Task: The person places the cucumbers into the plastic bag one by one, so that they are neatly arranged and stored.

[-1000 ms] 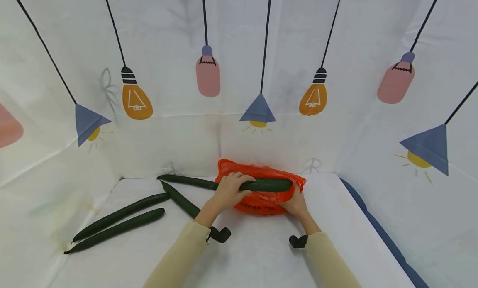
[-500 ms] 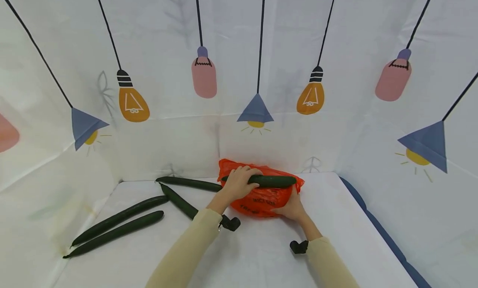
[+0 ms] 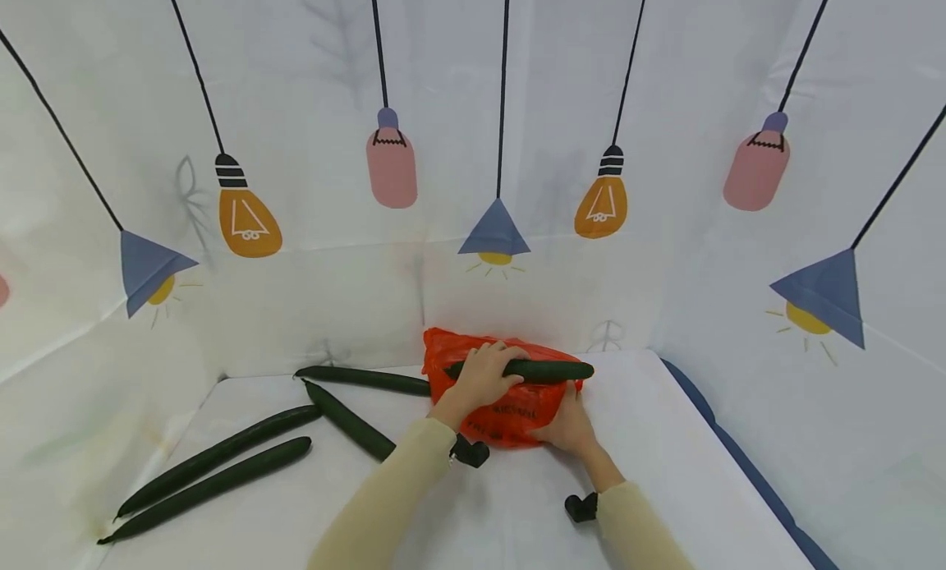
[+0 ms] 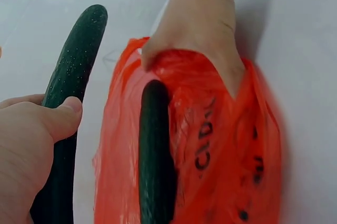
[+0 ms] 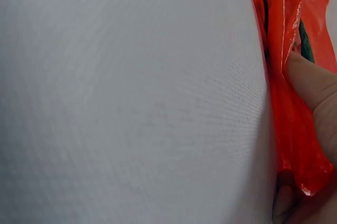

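My left hand [image 3: 484, 379] grips a long dark green cucumber [image 3: 554, 371] from above, thumb on the near side. The cucumber lies crosswise over a red plastic bag [image 3: 510, 418], its right end beyond the bag's mouth. In the left wrist view the held cucumber [image 4: 79, 61] is beside the bag, and a second cucumber [image 4: 155, 150] lies within the bag's outline. My right hand [image 3: 571, 426] holds the bag's mouth at the right; in the right wrist view its thumb [image 5: 310, 79] presses on the bag's edge.
Two cucumbers [image 3: 222, 467] [image 3: 207, 489] lie side by side at the left of the white table [image 3: 510, 512]. Another cucumber [image 3: 362, 379] stretches along the back, and one [image 3: 347, 420] slants behind my left sleeve [image 3: 384, 496]. A white printed curtain [image 3: 332, 291] stands behind.
My left hand has moved right with the cucumber, whose end now sticks out past the bag. My right hand stays at the bag's mouth. The head view has shifted slightly.
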A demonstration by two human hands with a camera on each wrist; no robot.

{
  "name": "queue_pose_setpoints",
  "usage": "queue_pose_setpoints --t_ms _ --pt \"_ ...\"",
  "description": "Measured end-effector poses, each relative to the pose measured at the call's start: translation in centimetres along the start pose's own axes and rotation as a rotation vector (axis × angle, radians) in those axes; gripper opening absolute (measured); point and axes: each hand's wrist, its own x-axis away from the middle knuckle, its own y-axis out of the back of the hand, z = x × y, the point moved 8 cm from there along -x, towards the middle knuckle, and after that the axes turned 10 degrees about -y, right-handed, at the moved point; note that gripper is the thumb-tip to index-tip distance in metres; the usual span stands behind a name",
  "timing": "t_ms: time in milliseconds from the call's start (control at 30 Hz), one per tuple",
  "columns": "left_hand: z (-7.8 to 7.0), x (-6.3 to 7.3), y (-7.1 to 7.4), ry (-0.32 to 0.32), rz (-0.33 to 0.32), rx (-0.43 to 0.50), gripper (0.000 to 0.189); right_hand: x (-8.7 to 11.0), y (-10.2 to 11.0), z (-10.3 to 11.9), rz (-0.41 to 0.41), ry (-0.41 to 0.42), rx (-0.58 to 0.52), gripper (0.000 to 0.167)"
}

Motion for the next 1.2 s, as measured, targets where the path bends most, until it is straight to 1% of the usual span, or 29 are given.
queue_pose_setpoints --t_ms 100,167,300,400,433,500,567,733,800,900,1000,1100,1200 --pt "-0.2 -0.2 -0.4 0.012 0.0 0.008 0.039 0.2 -0.3 -0.1 0.005 -0.002 -0.019 0.128" --pt "0.2 0.0 -0.9 0.019 0.0 0.012 0.04 0.4 -0.4 0.2 0.002 0.024 -0.059 0.126" --pt "1.4 1.4 -2.6 0.041 0.002 0.053 0.04 1.1 -0.8 0.3 0.004 0.077 -0.151 0.121" --pt "2.4 2.4 -3.8 0.066 0.002 0.083 0.039 1.4 -1.1 -0.1 0.008 0.089 -0.203 0.114" --pt "2.7 2.5 -4.1 0.075 0.001 0.09 0.039 1.5 -1.1 -0.4 0.013 0.081 -0.219 0.113" --pt "3.3 2.8 -4.4 0.089 -0.002 0.085 0.039 1.3 -0.9 -0.6 0.017 0.075 -0.258 0.11" --pt "3.7 2.8 -4.5 0.096 -0.005 0.083 0.039 1.1 -0.5 -1.0 0.017 0.039 -0.276 0.108" --pt "4.4 2.5 -4.5 0.096 -0.014 0.085 0.039 0.5 0.3 -2.7 0.012 -0.131 -0.252 0.11" --pt "4.7 2.4 -4.5 0.099 -0.015 0.085 0.039 0.4 0.5 -3.2 0.018 -0.176 -0.253 0.109" --pt "4.9 2.3 -4.6 0.101 -0.016 0.088 0.038 0.2 0.7 -3.4 0.023 -0.193 -0.259 0.108" --pt "5.1 2.5 -4.9 0.11 0.0 0.101 0.037 0.2 1.0 -3.4 0.015 -0.188 -0.262 0.107" --pt "5.2 2.7 -5.2 0.116 0.013 0.126 0.037 0.2 1.4 -3.3 0.005 -0.189 -0.267 0.104" --pt "5.6 3.2 -5.5 0.136 0.03 0.13 0.037 0.1 1.6 -2.9 -0.004 -0.194 -0.274 0.101"
